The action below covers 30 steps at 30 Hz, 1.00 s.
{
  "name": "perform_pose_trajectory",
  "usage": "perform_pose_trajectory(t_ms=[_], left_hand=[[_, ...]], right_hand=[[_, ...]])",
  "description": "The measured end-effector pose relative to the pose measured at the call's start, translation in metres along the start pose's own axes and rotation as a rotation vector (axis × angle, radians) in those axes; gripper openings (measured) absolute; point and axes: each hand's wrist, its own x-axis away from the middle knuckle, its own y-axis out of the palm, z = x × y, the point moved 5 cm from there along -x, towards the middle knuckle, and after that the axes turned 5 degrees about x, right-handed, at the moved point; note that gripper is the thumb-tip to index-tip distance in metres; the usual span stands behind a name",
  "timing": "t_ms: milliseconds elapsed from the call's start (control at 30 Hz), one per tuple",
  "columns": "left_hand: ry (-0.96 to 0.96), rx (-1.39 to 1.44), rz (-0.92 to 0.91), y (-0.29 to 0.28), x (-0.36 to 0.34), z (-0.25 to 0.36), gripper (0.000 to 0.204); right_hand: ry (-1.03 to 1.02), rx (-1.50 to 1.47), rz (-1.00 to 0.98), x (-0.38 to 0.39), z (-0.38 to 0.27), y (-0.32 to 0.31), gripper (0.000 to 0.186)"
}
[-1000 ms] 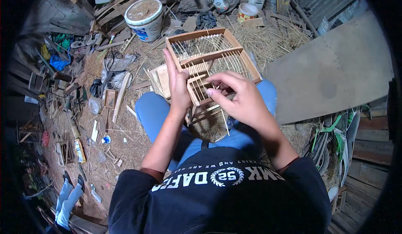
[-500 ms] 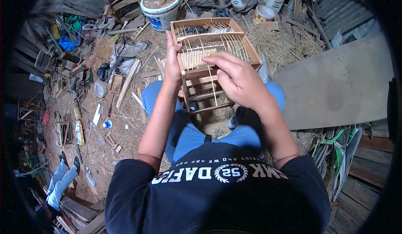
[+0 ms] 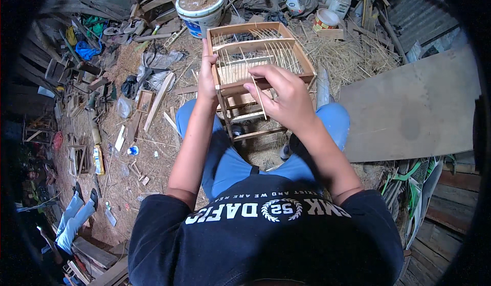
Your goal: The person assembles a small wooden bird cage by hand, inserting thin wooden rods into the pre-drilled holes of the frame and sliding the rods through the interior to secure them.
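Note:
A wooden cage frame (image 3: 286,84) with rows of thin sticks stands between my knees, tilted toward me. My left hand (image 3: 207,76) grips its left side, thumb upward along the outer edge. My right hand (image 3: 284,94) pinches a thin bamboo stick (image 3: 260,99) between thumb and fingers at the near rail. The stick's lower end hangs below the hand, and its upper part runs in among the bars. Where exactly its far tip sits I cannot tell.
A large white bucket (image 3: 199,7) stands behind the cage, and a smaller tub (image 3: 326,19) lies to its right. A broad flat board (image 3: 409,107) is at my right. Wood scraps and tools litter the floor at left, where another person's legs (image 3: 74,217) show.
The stick has slid further up through the near rail, so less of it hangs below. My right hand's grip has shifted, with the thumb now lower on the stick.

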Motion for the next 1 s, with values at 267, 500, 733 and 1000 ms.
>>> perform_pose_trajectory(t_ms=[267, 500, 733, 1000], left_hand=[[0.02, -0.024, 0.012, -0.004, 0.002, 0.0, 0.078], [0.056, -0.036, 0.062, -0.004, 0.007, -0.005, 0.078], [0.073, -0.078, 0.071, 0.003, 0.013, -0.005, 0.079], [0.104, -0.11, 0.045, 0.012, 0.017, -0.006, 0.083]], right_hand=[[-0.079, 0.072, 0.114, 0.003, -0.006, 0.0, 0.018], [-0.078, 0.104, 0.171, 0.008, -0.011, -0.001, 0.017], [-0.065, 0.109, 0.212, 0.014, -0.008, -0.001, 0.013], [0.168, 0.079, 0.114, 0.009, -0.008, -0.005, 0.014]])
